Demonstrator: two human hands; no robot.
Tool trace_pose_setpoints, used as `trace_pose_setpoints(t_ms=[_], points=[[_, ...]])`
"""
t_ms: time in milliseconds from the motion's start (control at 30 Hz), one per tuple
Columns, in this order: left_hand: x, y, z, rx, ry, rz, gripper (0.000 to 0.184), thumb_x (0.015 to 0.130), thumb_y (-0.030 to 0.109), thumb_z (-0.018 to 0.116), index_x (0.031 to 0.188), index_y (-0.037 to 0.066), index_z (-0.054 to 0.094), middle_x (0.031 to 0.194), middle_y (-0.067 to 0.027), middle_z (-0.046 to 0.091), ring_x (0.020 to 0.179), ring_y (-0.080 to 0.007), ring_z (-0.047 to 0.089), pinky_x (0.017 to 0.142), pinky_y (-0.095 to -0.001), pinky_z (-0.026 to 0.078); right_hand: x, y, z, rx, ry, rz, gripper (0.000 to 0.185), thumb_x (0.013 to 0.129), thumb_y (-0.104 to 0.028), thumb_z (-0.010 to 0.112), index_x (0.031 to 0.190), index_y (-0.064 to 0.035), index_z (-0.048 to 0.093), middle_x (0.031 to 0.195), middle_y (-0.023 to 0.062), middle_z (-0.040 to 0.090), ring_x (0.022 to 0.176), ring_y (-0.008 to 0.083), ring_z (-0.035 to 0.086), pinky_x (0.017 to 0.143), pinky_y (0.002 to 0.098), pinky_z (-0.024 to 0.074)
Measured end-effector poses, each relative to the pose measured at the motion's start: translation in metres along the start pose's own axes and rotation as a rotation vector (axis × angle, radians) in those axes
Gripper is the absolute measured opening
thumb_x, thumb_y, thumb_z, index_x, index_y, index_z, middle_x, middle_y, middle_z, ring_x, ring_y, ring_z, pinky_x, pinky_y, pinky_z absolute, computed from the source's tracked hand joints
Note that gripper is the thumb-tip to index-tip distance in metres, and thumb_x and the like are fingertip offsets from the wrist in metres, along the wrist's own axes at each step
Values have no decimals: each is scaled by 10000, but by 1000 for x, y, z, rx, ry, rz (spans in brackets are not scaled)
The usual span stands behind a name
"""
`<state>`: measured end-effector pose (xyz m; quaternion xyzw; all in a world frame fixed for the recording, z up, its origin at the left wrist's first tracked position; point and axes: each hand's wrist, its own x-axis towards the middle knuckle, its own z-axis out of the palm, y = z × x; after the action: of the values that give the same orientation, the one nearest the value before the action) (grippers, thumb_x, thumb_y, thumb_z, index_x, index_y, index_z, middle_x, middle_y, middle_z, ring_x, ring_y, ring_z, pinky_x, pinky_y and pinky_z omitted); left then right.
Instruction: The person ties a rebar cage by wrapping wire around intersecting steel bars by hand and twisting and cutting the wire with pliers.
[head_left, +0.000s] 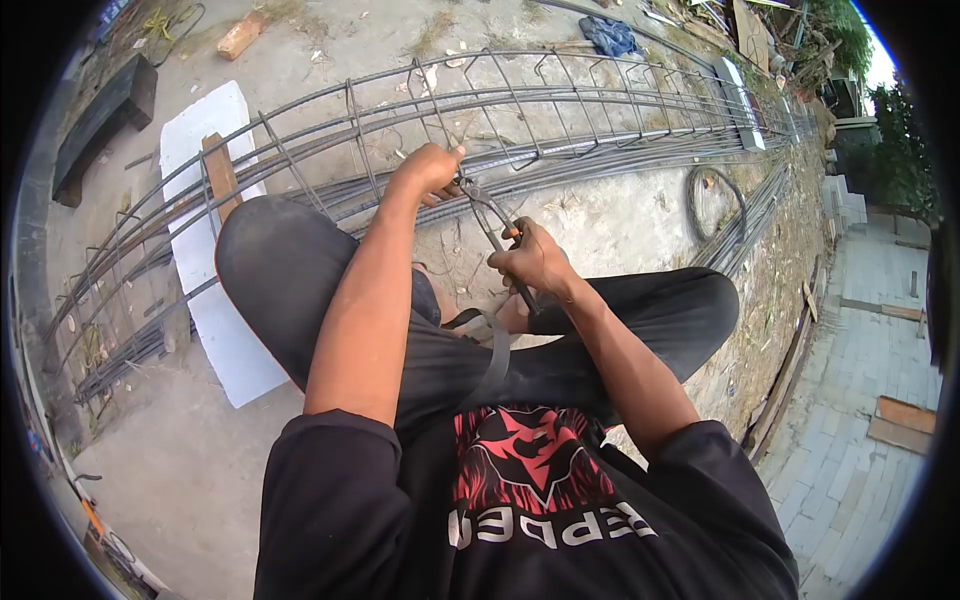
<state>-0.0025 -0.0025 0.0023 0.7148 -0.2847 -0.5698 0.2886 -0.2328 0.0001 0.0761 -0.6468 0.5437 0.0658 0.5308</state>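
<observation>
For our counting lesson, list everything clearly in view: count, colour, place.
rebar cage: 1, grey, upper middle
loose rods: many, grey, by cage
pliers: 1, dark, centre
sheet: 1, white, left
plank: 1, brown, left
beam: 1, black, upper left
brick: 1, orange, top left
bundle: 1, blue, top
block: 1, white, upper right
wire coil: 1, dark, right
shirt: 1, black, bottom
trousers: 1, black, centre
left hand: 1, bare, near pliers' tip
right hand: 1, bare, gripping pliers

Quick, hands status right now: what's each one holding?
Left hand: curled beside the tip of the pliers, near the steel bars; can't tell if it holds anything.
Right hand: closed around the pliers' handles.
</observation>
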Motion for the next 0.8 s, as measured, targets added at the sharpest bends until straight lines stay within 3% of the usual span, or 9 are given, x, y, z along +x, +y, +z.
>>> trace_pose_setpoints(t_ms=[33, 100, 133, 233, 333, 433, 500, 633, 800], points=[[1, -1, 1, -13, 29, 6, 656, 1105, 486, 413, 1289, -113, 607, 1071, -243, 769, 1037, -359, 758, 813, -475, 622, -3, 7, 0, -7, 5, -4, 382, 851, -111, 768, 1137, 29, 557, 782, 99, 639, 604, 223, 667, 528, 373, 546], [4, -2, 1, 4, 28, 13, 659, 1105, 492, 407, 1279, -108, 616, 1060, -232, 774, 1030, -353, 760, 803, -470, 622, -11, 24, -1, -759, 572, -587, 404, 853, -165, 708, 1199, 2, 581, 947, 150, 664, 810, 314, 699, 694, 433, 558], [4, -3, 0, 30, 28, 18, 663, 1105, 498, 401, 1269, -104, 626, 1049, -221, 779, 1023, -346, 762, 792, -466, 623, -15, 24, -7, -870, 594, -564, 450, 870, -231, 679, 1257, -18, 590, 1076, 175, 651, 1001, 370, 661, 831, 491, 531], [0, 2, -2, 95, 9, 0, 677, 1106, 510, 387, 1245, -100, 644, 1031, -211, 783, 1016, -339, 763, 785, -459, 627, -13, 25, -9, -955, 621, -583, 465, 890, -263, 673, 1276, -17, 591, 1072, 192, 639, 1034, 358, 645, 861, 506, 513], [-6, 5, -2, 92, 21, 8, 687, 1105, 515, 381, 1215, -102, 661, 1030, -210, 784, 1006, -336, 764, 797, -451, 628, -3, 39, -15, -936, 447, -660, 380, 917, -277, 646, 1176, 0, 629, 965, 176, 634, 888, 356, 671, 742, 491, 534], [-7, 3, 0, 63, 19, -2, 685, 1103, 510, 382, 1201, -105, 667, 1033, -203, 786, 980, -341, 766, 802, -436, 626, 10, 23, -32, -579, 6, -288, 482, 1020, -424, 611, 1088, 49, 677, 802, 164, 687, 727, 311, 703, 665, 438, 563], [-6, 3, -1, 66, 21, -4, 688, 1103, 511, 381, 1203, -107, 666, 1038, -202, 787, 975, -342, 766, 801, -438, 626, 9, 15, -41, 220, -374, 75, 609, 1074, -540, 517, 1014, 40, 693, 750, 93, 684, 615, 231, 659, 600, 378, 548], [-1, 1, -1, 99, 24, 10, 696, 1102, 516, 382, 1207, -110, 666, 1047, -206, 785, 964, -348, 767, 806, -456, 624, 12, 16, -37, -351, -85, -175, 562, 1080, -498, 541, 1010, 38, 694, 781, 117, 713, 646, 215, 690, 608, 379, 544], [-2, -2, 1, 84, 43, 6, 695, 1093, 529, 389, 1166, -90, 696, 1031, -186, 792, 909, -339, 770, 790, -441, 619, -7, -4, -30, -839, 154, -279, 543, 835, -274, 822, 1211, 38, 586, 1033, 272, 721, 914, 431, 727, 812, 512, 566]])
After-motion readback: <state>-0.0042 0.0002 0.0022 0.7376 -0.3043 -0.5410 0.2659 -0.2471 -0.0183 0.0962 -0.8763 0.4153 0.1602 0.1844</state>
